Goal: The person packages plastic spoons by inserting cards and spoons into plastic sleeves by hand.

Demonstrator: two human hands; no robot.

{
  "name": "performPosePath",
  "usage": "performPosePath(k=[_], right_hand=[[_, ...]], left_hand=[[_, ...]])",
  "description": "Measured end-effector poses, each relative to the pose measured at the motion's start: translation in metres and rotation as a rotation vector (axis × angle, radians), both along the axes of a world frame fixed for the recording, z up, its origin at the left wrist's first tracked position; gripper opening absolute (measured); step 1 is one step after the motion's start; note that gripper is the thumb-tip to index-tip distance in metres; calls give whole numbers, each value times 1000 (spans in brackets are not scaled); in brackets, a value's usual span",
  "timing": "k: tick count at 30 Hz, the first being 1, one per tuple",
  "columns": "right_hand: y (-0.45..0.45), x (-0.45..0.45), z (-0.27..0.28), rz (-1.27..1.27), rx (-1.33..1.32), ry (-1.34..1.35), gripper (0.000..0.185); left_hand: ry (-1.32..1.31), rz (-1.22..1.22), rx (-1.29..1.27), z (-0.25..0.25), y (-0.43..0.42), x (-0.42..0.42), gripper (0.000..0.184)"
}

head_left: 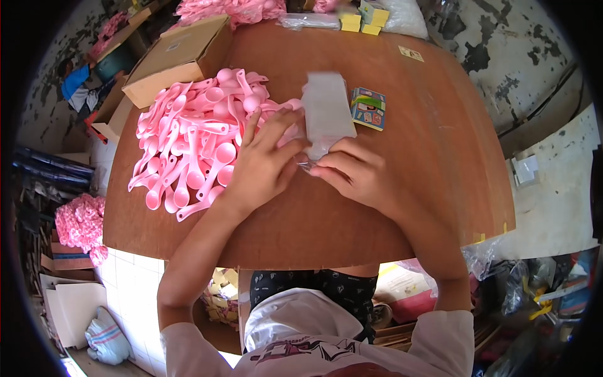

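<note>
Several pink plastic scoops (195, 179) lie in a large heap beside my left hand. My left hand (267, 160) is at the heap's right edge, its thumb side closed on a small clear plastic bag (306, 165) and its other fingers raised and partly spread. My right hand (355, 166) pinches the same bag between thumb and fingertips. The bag's far part is hard to make out against the scoops and my fingers. Just beyond my hands is a stack of clear plastic bags (325, 103). To its right sits a stack of small printed cards (368, 108).
A cardboard box (179, 53) stands at the back left of the brown table (433, 157). More pink items in plastic (229, 11) and small yellow boxes (370, 17) are along the far edge. Another person (78, 85) is at the far left.
</note>
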State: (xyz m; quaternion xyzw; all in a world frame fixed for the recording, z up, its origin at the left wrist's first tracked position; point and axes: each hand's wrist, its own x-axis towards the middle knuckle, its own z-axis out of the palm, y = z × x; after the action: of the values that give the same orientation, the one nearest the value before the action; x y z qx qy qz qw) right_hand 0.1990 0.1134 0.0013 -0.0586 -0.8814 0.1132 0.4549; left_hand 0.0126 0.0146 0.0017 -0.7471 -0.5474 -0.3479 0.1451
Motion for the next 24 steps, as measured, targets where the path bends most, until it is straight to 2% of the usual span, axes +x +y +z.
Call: performPosePath(k=[1,2,3,4,6,7,9,10,12,13,15,19,22,24], right_hand=[[0,1,-1,41,-14,-13,14],[0,2,-2,81,-28,-26,14],[5,4,3,45,-51,-35,13],[15,6,3,43,-51,-35,13],[37,12,2,-286,-244,-11,12],[46,18,3,-287,-243,-12,12],[59,32,7,-554,-80,-156,12],[63,37,9,-554,-77,-157,12],[68,44,12,-595,-127,-399,14],[69,44,11,-594,-126,-402,14],[71,43,7,-557,-147,-337,14],[73,42,8,-476,-203,-283,12],[58,39,23,-509,-164,-145,10],[48,40,32,-421,-73,97,8]], left_hand=[[-2,1,0,-2,0,-3,33],[-50,-29,3,-6,1,-7,26],[-98,-60,6,-8,2,-10,18],[-98,-62,7,-8,2,-11,18],[-267,-85,22,-5,0,-13,15],[-268,-86,22,-4,-2,-14,15],[-644,-135,-181,-3,-6,-14,10],[-646,-136,-178,-4,-7,-15,10],[-959,-222,-240,-8,-8,-15,14],[-962,-221,-240,-8,-8,-14,14],[-1160,-262,-251,-5,-8,-12,18],[-1209,-257,-249,-1,-8,-12,19],[-1244,-258,-283,1,-8,-17,20],[-1318,-298,-420,-4,-8,-21,23]])
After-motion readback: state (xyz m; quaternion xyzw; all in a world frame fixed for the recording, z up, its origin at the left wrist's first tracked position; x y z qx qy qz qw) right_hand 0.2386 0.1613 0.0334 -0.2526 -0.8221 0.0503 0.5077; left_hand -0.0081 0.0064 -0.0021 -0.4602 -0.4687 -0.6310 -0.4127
